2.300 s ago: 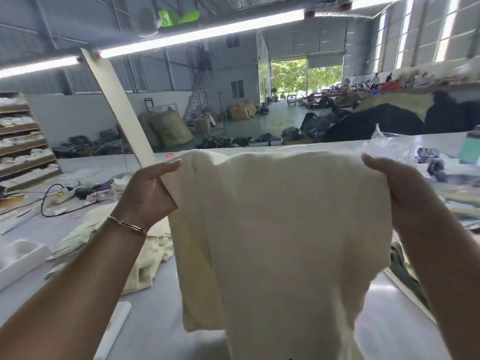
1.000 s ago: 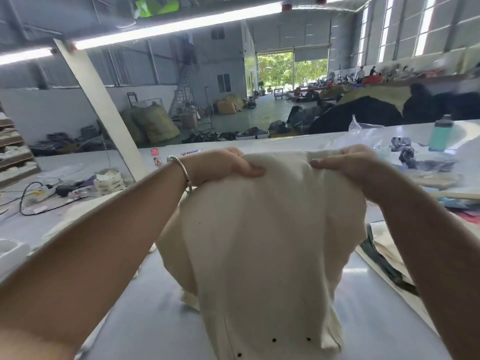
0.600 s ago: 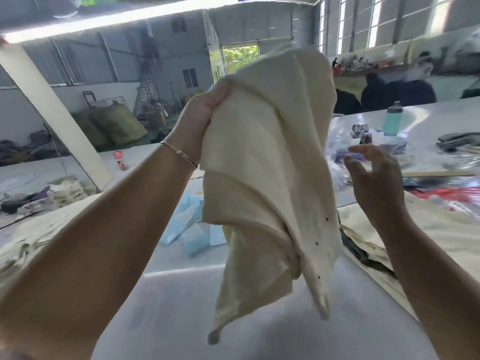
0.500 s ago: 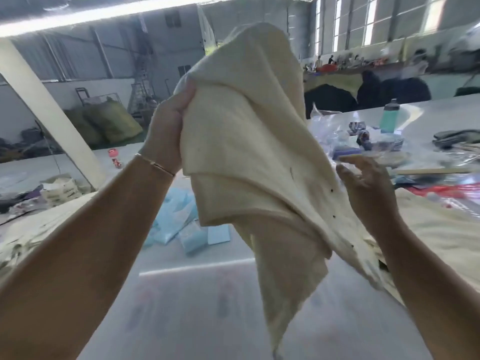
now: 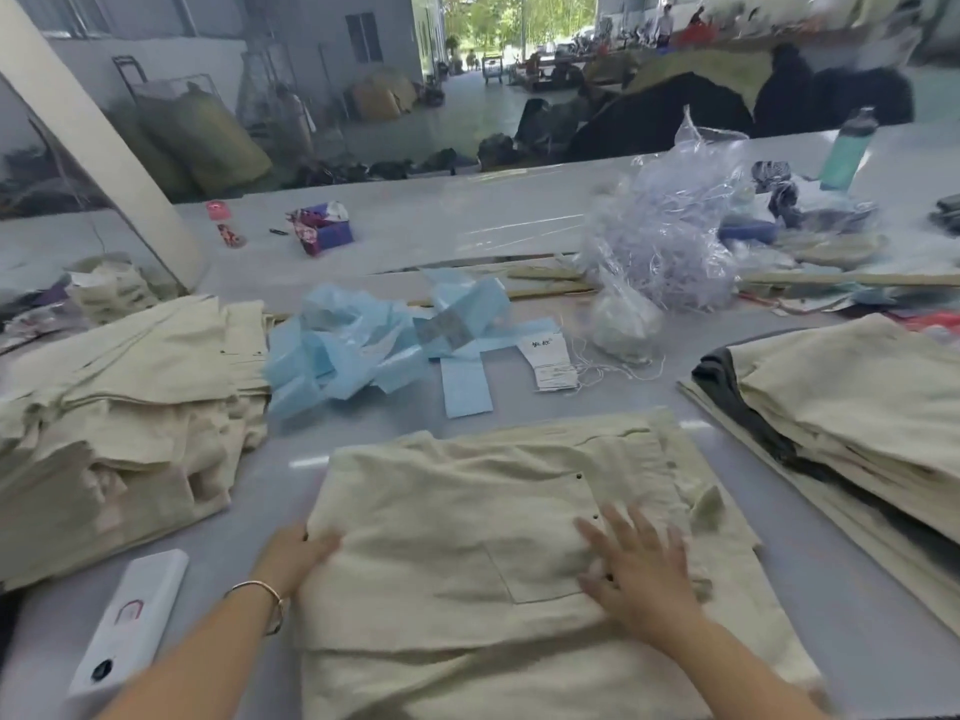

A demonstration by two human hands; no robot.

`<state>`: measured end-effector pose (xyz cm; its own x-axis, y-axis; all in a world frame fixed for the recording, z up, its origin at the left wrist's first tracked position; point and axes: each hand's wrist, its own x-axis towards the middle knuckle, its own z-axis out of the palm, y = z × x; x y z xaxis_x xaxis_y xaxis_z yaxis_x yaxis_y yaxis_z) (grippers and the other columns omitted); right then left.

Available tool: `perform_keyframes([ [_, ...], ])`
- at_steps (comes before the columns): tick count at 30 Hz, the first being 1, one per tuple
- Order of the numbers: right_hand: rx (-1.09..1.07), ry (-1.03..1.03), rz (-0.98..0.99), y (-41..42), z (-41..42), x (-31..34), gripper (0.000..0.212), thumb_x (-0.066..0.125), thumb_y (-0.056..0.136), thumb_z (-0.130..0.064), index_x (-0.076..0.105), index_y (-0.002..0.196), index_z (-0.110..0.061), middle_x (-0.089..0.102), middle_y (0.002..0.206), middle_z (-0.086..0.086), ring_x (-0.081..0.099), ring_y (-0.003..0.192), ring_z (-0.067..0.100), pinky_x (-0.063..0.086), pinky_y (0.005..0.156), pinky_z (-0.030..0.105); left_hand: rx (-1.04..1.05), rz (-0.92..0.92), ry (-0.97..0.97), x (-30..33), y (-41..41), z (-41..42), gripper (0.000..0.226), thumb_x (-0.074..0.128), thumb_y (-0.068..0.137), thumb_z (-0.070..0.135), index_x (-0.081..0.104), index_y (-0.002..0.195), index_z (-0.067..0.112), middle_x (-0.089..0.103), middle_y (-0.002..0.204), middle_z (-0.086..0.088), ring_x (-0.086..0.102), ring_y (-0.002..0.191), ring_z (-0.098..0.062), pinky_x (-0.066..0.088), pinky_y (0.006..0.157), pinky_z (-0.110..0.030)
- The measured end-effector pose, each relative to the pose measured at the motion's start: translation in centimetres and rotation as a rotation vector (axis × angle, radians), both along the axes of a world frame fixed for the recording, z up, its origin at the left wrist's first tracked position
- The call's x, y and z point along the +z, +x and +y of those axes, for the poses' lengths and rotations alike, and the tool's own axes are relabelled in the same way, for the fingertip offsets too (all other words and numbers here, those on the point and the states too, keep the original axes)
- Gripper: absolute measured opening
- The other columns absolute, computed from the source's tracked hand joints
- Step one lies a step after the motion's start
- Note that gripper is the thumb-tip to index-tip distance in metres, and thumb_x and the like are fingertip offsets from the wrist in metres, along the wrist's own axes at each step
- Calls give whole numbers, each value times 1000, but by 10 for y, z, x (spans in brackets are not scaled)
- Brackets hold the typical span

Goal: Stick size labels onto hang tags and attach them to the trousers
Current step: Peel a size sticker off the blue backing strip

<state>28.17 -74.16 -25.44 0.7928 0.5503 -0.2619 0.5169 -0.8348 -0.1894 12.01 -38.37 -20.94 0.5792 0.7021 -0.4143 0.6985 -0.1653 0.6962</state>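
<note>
Pressing the trousers (image 5: 467,537) flat at lower centre of the desk (image 5: 857,631), your right hand (image 5: 641,574) lies spread open; your left hand (image 5: 293,556) pinches their edge. No hang tag shows on them; tags (image 5: 550,363) wait at centre.

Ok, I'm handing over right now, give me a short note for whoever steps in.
Left hand grips the left edge of the cream trousers lying flat on the table. Right hand rests open on their back pocket.
Hang tags with strings lie beyond them, beside blue paper strips.
Trouser stacks sit left and right.
Done: trousers laid out.
Left: no tag visible on them; label one and attach it.
</note>
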Motion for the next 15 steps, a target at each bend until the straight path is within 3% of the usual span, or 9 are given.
perform_keyframes([
  [2, -60, 54, -31, 0, 4, -2, 55, 27, 96, -60, 9, 148, -51, -6, 161, -13, -8, 148, 14, -5, 116, 46, 28, 7, 26, -6, 3, 12, 32, 69, 89, 11, 65, 113, -9, 66, 115, -24, 62, 102, -30, 45, 76, -34],
  [4, -254, 111, -112, 0, 8, -3, 58, 26, 95, -63, 17, 149, -44, 3, 162, -5, 2, 148, 18, 8, 117, 43, 62, -5, 52, -13, 5, 26, 32, 69, 89, 13, 66, 112, -9, 67, 114, -24, 62, 102, -32, 45, 82, -39],
  [6, -517, 153, -147, -2, 12, -2, 79, 33, 86, -74, 17, 151, -31, 13, 160, 6, 11, 147, 25, 17, 115, 43, 79, -4, 78, -19, 3, 37, 31, 68, 90, 15, 67, 110, -7, 67, 112, -24, 62, 97, -32, 44, 80, -38],
  [9, -631, 219, -101, 0, 30, 2, 104, 57, 76, -73, 19, 150, -11, 28, 154, 14, 26, 141, 31, 28, 111, 42, 89, 22, 127, -30, 0, 56, 26, 66, 91, 16, 67, 107, -5, 67, 111, -25, 61, 101, -37, 40, 77, -36],
  [10, -645, 335, -38, 4, 37, 5, 99, 69, 74, -62, 28, 146, -9, 37, 148, 14, 35, 136, 31, 34, 106, 40, 104, 44, 144, -31, 0, 61, 26, 65, 91, 15, 67, 106, -6, 66, 112, -27, 60, 102, -39, 39, 77, -35],
  [12, -677, 605, 132, 13, 52, 15, 63, 80, 71, -32, 53, 124, -13, 61, 122, 8, 56, 110, 28, 47, 86, 36, 135, 119, 233, -30, 1, 67, 30, 63, 92, 18, 64, 111, -6, 61, 119, -30, 55, 109, -42, 42, 83, -39],
  [13, -674, 702, 196, 15, 59, 19, 42, 78, 71, -20, 60, 109, -17, 67, 106, 3, 61, 97, 25, 50, 78, 35, 161, 174, 324, -29, 2, 69, 34, 62, 91, 19, 61, 117, -3, 56, 125, -29, 51, 114, -43, 43, 90, -43],
  [15, -662, 786, 267, 19, 71, 23, 23, 71, 72, -8, 64, 92, -17, 68, 88, -1, 64, 87, 24, 51, 72, 36, 179, 223, 540, -25, 4, 66, 42, 63, 85, 14, 54, 125, 5, 45, 133, -27, 39, 123, -43, 38, 98, -52],
])
